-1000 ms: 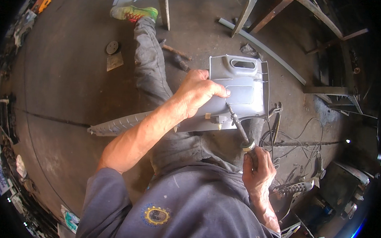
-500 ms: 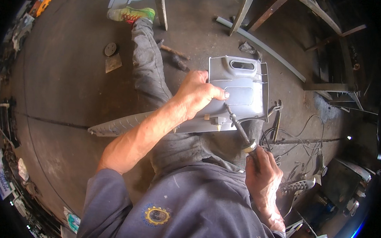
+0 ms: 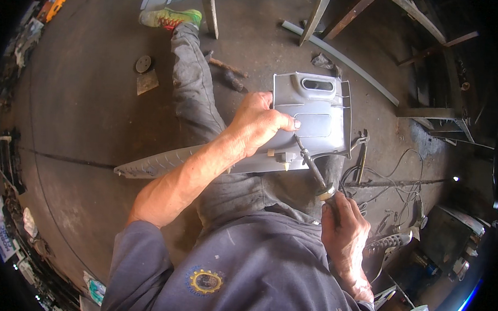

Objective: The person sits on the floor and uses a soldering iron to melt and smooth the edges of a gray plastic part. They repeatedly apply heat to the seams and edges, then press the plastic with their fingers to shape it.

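Observation:
Across my lap lies a grey moulded plastic panel [image 3: 337, 104], with an oval slot at its far end and a long ribbed part stretching left. My left hand [image 3: 261, 122] grips its left edge, thumb pressed on the face near a rectangular outline. My right hand [image 3: 346, 223] is wrapped round the dark handle of a soldering iron [image 3: 314, 172]. The iron's tip points up and left, at the panel's surface just below my left thumb. Whether it touches there I cannot tell. My left fingers are hidden behind the panel.
A wooden-handled tool [image 3: 228, 67] lies beyond my left leg. Right of the panel are a hammer-like tool [image 3: 363, 152] and looped cables [image 3: 392, 178]. A round disc [image 3: 143, 64] lies at left. Metal stand legs [image 3: 316, 19] and a long grey strip [image 3: 347, 64] are farther off.

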A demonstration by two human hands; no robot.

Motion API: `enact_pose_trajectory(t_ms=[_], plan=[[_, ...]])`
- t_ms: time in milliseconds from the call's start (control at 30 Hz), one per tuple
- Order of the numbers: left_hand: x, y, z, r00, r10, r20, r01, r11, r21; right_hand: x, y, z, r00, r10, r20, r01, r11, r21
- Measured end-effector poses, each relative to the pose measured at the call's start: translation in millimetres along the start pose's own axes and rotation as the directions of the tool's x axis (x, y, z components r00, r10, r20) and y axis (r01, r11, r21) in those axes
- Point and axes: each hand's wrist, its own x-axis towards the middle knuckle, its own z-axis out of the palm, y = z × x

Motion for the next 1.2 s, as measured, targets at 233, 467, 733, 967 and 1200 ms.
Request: enact_pose_trajectory(t_ms=[233,467,733,967,1200], plan=[[3,-2,-1,1.000,-0.001,-0.003,0.001,1.000,-0.012,2,0,0,1.000,0.011,0.013,-0.011,1.000,0.011],[2,1,-1,1.000,-0.004,-0.001,0.004,1.000,-0.017,4,1,0,1.000,0.003,-0.001,-0.003,1.000,-0.005],[3,-1,-3,1.000,0.000,-0.002,0.000,0.999,-0.040,0,20,4,0.981,-0.086,-0.175,0.076,0.995,-0.063],[-9,7,-7,0.998,0.017,0.054,-0.011,0.994,-0.109,29,119,2,0.795,0.451,-0.406,-0.259,0.857,0.445],[-12,16,0,0.985,0.128,-0.119,-0.148,0.973,-0.177,132,368,217,0.551,0.770,-0.322,-0.435,0.594,0.677]])
